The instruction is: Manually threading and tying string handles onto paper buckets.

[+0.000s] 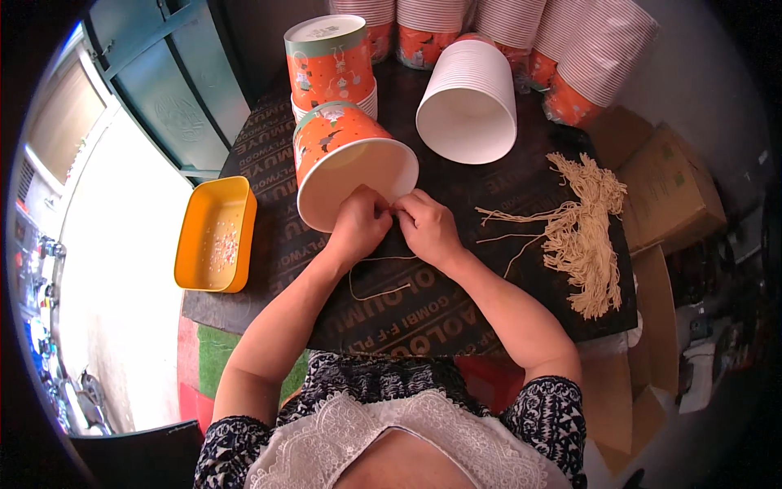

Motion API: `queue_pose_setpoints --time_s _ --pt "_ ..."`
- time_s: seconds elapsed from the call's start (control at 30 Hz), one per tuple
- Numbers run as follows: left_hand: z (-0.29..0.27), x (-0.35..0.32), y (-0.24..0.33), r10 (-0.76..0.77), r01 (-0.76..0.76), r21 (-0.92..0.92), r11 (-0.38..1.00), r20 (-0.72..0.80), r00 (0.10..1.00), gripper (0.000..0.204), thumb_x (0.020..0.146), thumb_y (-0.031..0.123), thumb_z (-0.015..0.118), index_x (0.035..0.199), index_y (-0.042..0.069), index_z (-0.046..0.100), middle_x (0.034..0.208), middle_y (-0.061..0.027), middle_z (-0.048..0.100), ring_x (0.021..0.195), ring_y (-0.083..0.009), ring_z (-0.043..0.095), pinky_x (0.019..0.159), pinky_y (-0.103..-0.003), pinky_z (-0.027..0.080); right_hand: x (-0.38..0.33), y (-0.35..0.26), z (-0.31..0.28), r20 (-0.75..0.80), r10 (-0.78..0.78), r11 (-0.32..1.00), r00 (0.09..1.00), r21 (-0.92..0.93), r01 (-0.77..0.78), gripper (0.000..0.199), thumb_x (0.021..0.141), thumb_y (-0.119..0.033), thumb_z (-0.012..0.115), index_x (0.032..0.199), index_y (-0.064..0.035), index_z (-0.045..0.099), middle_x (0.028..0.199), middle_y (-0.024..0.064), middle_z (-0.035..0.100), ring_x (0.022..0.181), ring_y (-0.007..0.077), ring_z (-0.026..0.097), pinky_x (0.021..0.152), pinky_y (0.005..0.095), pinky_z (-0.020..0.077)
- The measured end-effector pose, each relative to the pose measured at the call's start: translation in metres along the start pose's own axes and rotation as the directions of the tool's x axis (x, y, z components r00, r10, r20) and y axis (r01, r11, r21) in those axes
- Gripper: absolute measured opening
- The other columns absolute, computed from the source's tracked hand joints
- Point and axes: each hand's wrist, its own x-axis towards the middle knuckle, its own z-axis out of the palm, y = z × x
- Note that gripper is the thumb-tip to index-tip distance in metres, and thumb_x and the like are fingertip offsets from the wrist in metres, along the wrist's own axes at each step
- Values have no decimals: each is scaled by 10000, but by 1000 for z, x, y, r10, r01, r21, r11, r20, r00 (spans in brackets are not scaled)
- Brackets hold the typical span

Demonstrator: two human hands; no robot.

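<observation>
**Both hands pinched at the rim of one paper bucket**

The fingertips hide the exact spot where they meet. Stacks of cups at the far edge of the dark board (456, 326) are cut off, so they cannot be counted.

One orange paper bucket (346, 155) lies on its side near the board's middle. One white stack (470, 102) lies beside it, one string bundle (582, 236) at the right edge, and one yellow tray (213, 236) at the left edge.

The left hand (358, 224) and right hand (428, 228) are closed, pinching a thin string (383, 281) at the bucket's rim.

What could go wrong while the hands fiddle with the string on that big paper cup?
The cup lies on its side, so it might roll while the left hand and right hand work the string at its rim. The loose string end could slip from the fingers. The bundle of strings nearby looks easy to tangle or brush off the table.
</observation>
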Motion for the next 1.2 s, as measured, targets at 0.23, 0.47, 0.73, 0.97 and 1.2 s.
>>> queue_pose_setpoints --time_s 0.23,0.47,0.73,0.97,1.2 --pt "0 -2 -7 33 -35 82 996 22 999 91 769 33 637 824 -38 623 863 -200 610 829 -338 611 750 -389 487 3 0 1 63 182 983 981 -5 -182 75 828 -50 590 886 -36 634 900 138 635 830 343 633 688 408 504" --pt "-4 -2 0 -52 44 91 995 84 995 95 779 41 653 811 -43 623 840 -196 614 822 -330 611 744 -384 483 7 5 0 109 273 958 956 54 -280 119 827 -139 595 887 -51 648 904 156 660 848 367 636 715 461 502" --pt "-1 -5 -2 79 -79 26 997 8 997 91 716 15 650 787 -40 648 822 -214 622 807 -345 620 727 -396 499 10 2 -2 112 339 934 934 79 -348 147 816 -149 604 870 -35 677 843 171 677 805 361 654 695 443 516" --pt "7 -4 -7 1 0 22 1000 -28 1000 68 718 11 637 747 -48 616 824 -213 611 799 -355 609 716 -410 490 7 -1 1 62 340 934 938 96 -345 149 812 -155 626 862 -29 686 828 164 679 779 349 662 676 430 521" --pt "10 -2 -9 13 -9 54 998 -70 997 97 741 18 600 793 -62 614 815 -222 616 778 -355 620 714 -385 493 4 0 1 34 291 954 956 66 -293 112 809 -132 636 841 -27 656 821 155 669 770 354 649 653 433 511"
